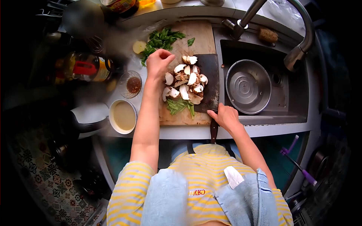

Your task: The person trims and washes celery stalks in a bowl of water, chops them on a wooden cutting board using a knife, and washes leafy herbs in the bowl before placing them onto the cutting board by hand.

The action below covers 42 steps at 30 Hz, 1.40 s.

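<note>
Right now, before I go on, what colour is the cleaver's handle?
The cleaver's handle is dark reddish-brown, as seen in the head view.

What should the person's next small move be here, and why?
Probably lower the left hand to the mushroom pieces and nudge them onto the cleaver: its broad blade shows close beside them, the right hand is at its handle, and the left hand holds nothing that can be made out.

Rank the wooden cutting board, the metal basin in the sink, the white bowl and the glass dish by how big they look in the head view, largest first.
1. Wooden cutting board
2. Metal basin
3. White bowl
4. Glass dish
</note>
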Available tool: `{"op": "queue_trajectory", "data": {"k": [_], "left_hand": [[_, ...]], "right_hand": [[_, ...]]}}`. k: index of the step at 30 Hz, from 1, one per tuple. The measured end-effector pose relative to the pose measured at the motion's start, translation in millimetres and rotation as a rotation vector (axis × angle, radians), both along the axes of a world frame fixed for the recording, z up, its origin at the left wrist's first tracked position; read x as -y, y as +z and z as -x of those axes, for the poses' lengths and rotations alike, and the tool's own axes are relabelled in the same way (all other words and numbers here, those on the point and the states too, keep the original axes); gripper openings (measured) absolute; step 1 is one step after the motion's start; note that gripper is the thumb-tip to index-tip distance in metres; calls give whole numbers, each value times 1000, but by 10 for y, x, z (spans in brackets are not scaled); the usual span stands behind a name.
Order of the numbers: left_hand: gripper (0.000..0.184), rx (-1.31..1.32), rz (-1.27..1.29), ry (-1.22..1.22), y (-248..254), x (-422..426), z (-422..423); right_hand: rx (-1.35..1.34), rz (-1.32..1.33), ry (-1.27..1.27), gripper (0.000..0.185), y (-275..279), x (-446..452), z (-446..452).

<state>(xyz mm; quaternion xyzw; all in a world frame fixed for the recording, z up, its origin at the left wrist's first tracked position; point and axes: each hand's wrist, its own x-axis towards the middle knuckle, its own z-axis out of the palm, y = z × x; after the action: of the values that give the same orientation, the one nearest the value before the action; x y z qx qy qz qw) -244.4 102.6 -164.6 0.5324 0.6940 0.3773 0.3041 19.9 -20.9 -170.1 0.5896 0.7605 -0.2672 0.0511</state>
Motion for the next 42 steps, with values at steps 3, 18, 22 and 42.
{"op": "queue_trajectory", "data": {"k": [3,18,22,42], "left_hand": [[17,108,-53,86,326,636,-67],[21,-88,-138,29,752,1534,-1035],[36,306,-15,-119,715,1166,-813],[23,-675,169,-118,-356,-361,1050]], "right_hand": [[31,-28,55,52,-12,-51,8],[-1258,955,-253,25,501,-405,257],[-1271,878,-305,21,484,-783,235],[-322,-186,-15,51,-281,-2609,1564]]}}
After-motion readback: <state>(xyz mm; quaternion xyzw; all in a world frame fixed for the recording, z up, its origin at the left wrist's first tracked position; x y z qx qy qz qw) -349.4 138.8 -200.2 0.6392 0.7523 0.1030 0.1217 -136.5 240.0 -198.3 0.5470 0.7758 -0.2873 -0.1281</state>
